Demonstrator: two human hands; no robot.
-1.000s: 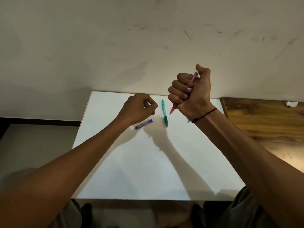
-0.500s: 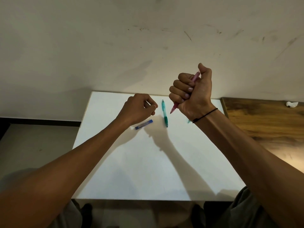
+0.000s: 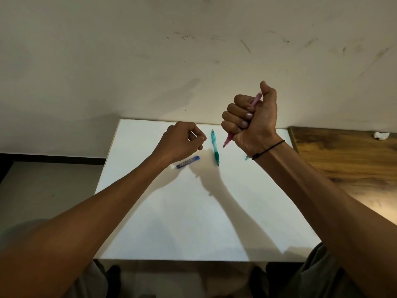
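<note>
Pink pen (image 3: 255, 101) clenched in right hand (image 3: 252, 123) fist; thumb raised beside top end, tip poking out below little finger. Left hand (image 3: 182, 140) fingers curled, contents unclear.

Desk (image 3: 193, 211): white, smooth, matt. Adjoining wooden top (image 3: 343, 160): grained, faint sheen. Pink pen (image 3: 257, 97): translucent plastic. Teal pen (image 3: 214, 147) and blue tube (image 3: 188, 162): glossy plastic. Wall (image 3: 150, 50): matt paint, scuffed.

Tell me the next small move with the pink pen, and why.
Probably press the thumb down on the top of the pink pen: the right hand grips it in a fist, tip down above the white table, thumb beside its upper end.
</note>
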